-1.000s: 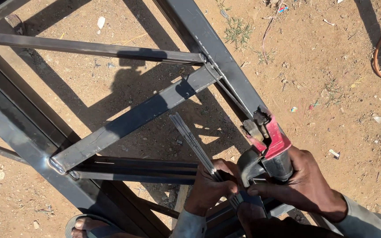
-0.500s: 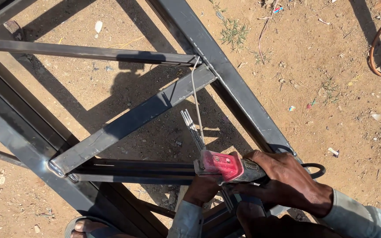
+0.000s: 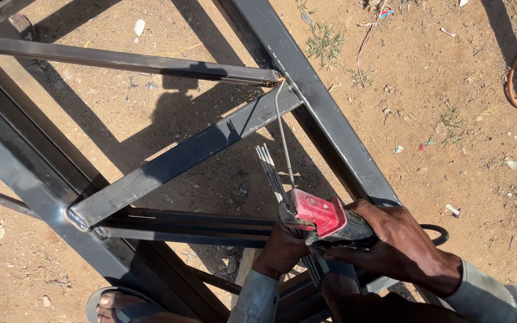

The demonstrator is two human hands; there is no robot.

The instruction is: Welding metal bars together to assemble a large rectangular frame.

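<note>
red-jawed electrode holder (image 3: 321, 216) clamps a thin welding rod (image 3: 283, 134), tip at the frame joint (image 3: 282, 84).

Site was an outdoor welding yard. Steel frame (image 3: 169, 161) lay on littered dirt ground (image 3: 450, 119); electrode holder (image 3: 321, 218) present.

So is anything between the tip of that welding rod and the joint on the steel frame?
Nothing visible. The right hand holds the red electrode holder, and its welding rod runs freely up to the frame joint. The left hand grips spare rods alongside, not across.
</note>
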